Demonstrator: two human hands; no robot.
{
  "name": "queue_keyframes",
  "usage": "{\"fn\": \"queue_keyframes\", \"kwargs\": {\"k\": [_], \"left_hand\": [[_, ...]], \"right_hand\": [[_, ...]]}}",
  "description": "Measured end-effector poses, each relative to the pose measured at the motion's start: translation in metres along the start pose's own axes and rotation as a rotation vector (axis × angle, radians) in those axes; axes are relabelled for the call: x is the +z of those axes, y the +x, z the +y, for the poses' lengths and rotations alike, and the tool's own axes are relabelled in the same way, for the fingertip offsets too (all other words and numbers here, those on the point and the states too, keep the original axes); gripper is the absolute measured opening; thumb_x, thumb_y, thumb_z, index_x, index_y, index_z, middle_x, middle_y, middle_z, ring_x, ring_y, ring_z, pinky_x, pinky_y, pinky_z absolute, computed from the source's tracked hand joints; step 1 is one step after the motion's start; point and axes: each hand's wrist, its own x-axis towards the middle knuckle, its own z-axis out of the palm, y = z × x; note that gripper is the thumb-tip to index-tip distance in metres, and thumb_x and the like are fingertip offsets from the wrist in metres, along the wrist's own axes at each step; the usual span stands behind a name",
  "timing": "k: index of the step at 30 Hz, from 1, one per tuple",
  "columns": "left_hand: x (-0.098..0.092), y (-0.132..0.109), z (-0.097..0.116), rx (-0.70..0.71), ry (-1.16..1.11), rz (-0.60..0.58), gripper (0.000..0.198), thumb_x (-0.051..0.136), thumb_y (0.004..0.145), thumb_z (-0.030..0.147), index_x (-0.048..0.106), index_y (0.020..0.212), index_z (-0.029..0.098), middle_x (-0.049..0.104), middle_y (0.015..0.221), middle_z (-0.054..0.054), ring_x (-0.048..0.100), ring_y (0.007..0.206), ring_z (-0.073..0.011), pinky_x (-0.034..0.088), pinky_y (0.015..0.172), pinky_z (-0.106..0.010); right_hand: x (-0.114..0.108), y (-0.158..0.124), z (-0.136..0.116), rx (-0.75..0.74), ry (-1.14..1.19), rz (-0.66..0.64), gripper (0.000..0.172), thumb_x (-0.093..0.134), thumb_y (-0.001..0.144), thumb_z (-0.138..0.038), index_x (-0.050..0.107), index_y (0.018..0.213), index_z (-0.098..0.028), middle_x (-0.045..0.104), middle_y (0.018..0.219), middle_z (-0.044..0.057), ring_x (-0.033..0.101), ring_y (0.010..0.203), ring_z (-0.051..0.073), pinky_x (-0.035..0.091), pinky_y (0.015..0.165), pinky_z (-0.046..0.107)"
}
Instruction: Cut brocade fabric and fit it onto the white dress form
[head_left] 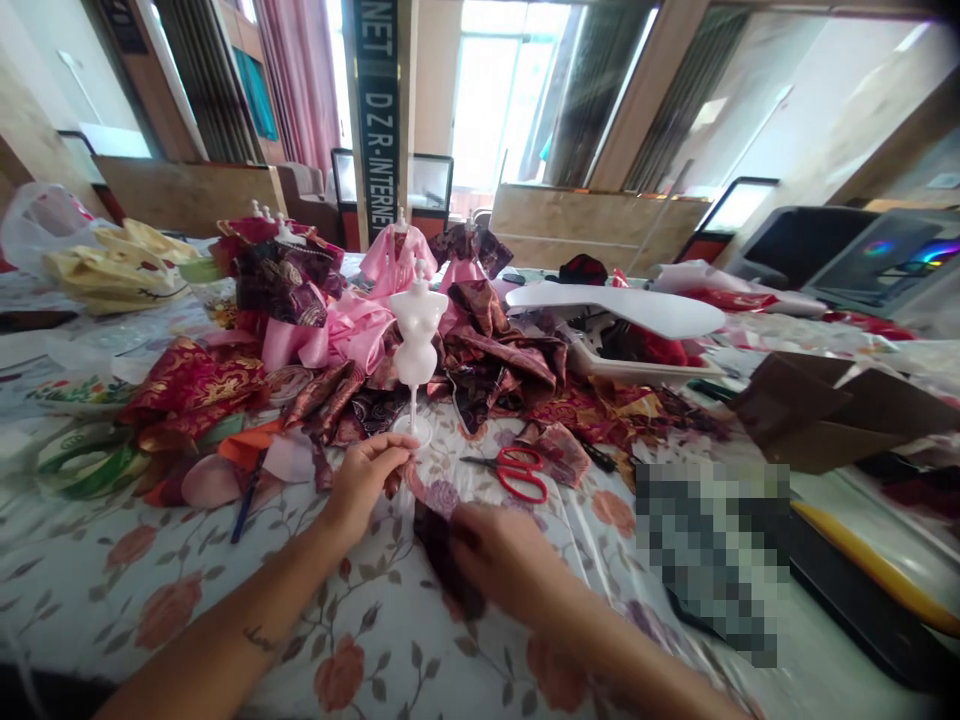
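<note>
The left hand (365, 483) curls its fingers around the foot of a glossy white plastic dress form (412, 335), which stands upright on the floral satin cover (161, 610) of the bench. The right hand (499, 560) pinches a crumpled scrap of dark brocade (442, 560). Red-handled steel scissors (523, 473) lie just beyond, near heaped red-gold brocade (191, 390); a dark far banner (377, 120) reads "NET D Z R-INTERNE".
</note>
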Motion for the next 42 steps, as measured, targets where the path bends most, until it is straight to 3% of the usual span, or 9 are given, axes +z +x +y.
{"fn": "queue_keyframes", "kwargs": {"k": [4,6,13,16,21,30,33,36,42], "left_hand": [[-0.003,0.003,-0.003,-0.058,0.031,0.022,0.021,0.059,0.067,0.030,0.069,0.077,0.014,0.055,0.052,0.003,0.042,0.042,-0.0078,0.030,0.042,-0.020],[-0.002,0.001,-0.001,-0.071,0.077,-0.005,0.022,0.060,0.069,0.033,0.071,0.074,0.014,0.057,0.054,0.000,0.047,0.047,-0.0106,0.034,0.044,-0.021],[0.004,-0.007,0.005,0.306,0.487,-0.151,0.032,0.083,0.054,0.032,0.076,0.084,0.024,0.065,0.097,-0.006,0.057,0.095,-0.0258,0.043,0.082,-0.030],[0.004,-0.007,0.003,0.306,0.446,-0.261,0.041,0.082,0.055,0.027,0.074,0.096,0.027,0.068,0.104,-0.007,0.055,0.106,-0.0293,0.037,0.097,-0.036],[0.003,-0.007,0.003,0.207,0.447,-0.358,0.014,0.071,0.071,0.030,0.076,0.083,0.025,0.072,0.081,-0.002,0.064,0.079,-0.0223,0.046,0.075,-0.028],[0.001,-0.003,0.000,-0.028,-0.003,-0.237,0.025,0.070,0.075,0.041,0.070,0.076,0.016,0.060,0.065,0.001,0.049,0.056,-0.0092,0.037,0.051,-0.018],[0.004,-0.006,0.000,-0.056,-0.019,-0.263,0.021,0.072,0.073,0.037,0.070,0.081,0.017,0.063,0.070,0.001,0.052,0.059,-0.0086,0.037,0.050,-0.017],[0.008,-0.011,0.001,-0.025,0.010,-0.288,0.018,0.073,0.073,0.033,0.070,0.084,0.019,0.068,0.077,0.000,0.058,0.066,-0.0102,0.042,0.057,-0.017],[0.008,-0.014,0.003,-0.060,0.192,-0.254,0.027,0.065,0.076,0.037,0.065,0.098,0.021,0.069,0.075,0.001,0.060,0.065,-0.0145,0.045,0.061,-0.023]], "right_hand": [[-0.022,0.013,0.038,0.215,0.728,-0.051,0.018,0.061,0.076,-0.036,0.060,0.074,-0.018,0.060,0.064,-0.002,0.055,0.055,0.013,0.039,0.050,0.023],[-0.028,0.015,0.053,0.308,0.889,-0.051,0.028,0.066,0.074,-0.044,0.059,0.076,-0.017,0.060,0.062,-0.002,0.053,0.049,0.011,0.037,0.044,0.021],[-0.022,0.011,0.055,0.222,0.846,-0.034,0.024,0.075,0.069,-0.038,0.064,0.075,-0.017,0.059,0.062,-0.004,0.050,0.051,0.009,0.038,0.047,0.020],[-0.022,0.009,0.049,0.106,0.793,0.011,0.018,0.076,0.066,-0.030,0.065,0.074,-0.018,0.061,0.068,-0.002,0.055,0.062,0.013,0.043,0.054,0.022],[-0.021,0.010,0.049,0.127,0.734,0.180,0.025,0.077,0.065,-0.029,0.065,0.083,-0.019,0.061,0.070,-0.002,0.055,0.059,0.013,0.044,0.053,0.024],[-0.021,0.012,0.045,0.164,1.109,0.208,0.045,0.079,0.060,-0.022,0.059,0.101,-0.019,0.066,0.079,0.000,0.060,0.067,0.015,0.047,0.061,0.026],[-0.016,0.009,0.036,0.209,1.284,0.277,0.044,0.075,0.067,-0.029,0.057,0.107,-0.022,0.065,0.083,0.001,0.063,0.071,0.015,0.050,0.065,0.027],[-0.008,0.006,0.027,0.256,1.391,0.169,0.043,0.077,0.065,-0.029,0.059,0.103,-0.022,0.067,0.091,0.003,0.065,0.076,0.018,0.054,0.067,0.030],[0.000,0.010,0.037,0.308,1.206,0.137,0.055,0.082,0.053,-0.018,0.058,0.103,-0.022,0.066,0.076,-0.002,0.062,0.057,0.015,0.054,0.047,0.026]]}}
